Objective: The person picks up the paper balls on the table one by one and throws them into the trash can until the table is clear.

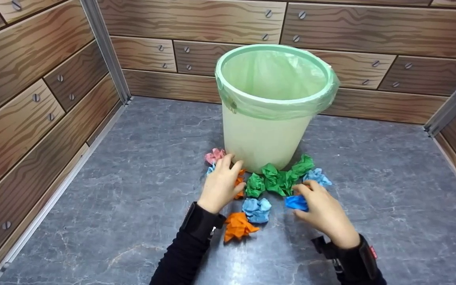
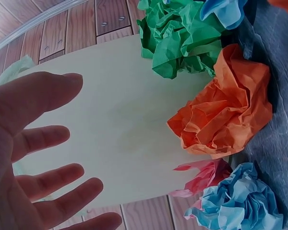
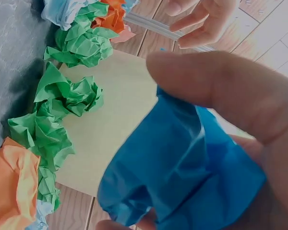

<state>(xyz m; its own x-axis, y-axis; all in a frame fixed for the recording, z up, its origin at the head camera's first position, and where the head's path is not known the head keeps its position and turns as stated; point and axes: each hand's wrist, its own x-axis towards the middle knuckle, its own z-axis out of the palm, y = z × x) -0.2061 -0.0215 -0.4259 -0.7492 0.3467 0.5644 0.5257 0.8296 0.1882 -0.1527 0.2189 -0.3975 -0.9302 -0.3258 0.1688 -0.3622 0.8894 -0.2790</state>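
Two dark sleeves stretched forward over the grey surface, with black straps at both wrists. On the left hand, fingers spread and slightly bent, thumb apart, nothing in hold; just in front of the pale bin, over crumpled orange paper. In the right hand, a bright blue paper, pinched between curled fingers and thumb, in front of the bin and near the green papers. Nearer the camera, a light blue paper and an orange ball, just touching or very close.

Below the bin's rim, under the green liner, a printed mark, not legible; on the right strap, a red tag, too small to read.

Wood-print panels along left, back and right, metal strips at the corners; wide stretches of surface between papers and side panels.
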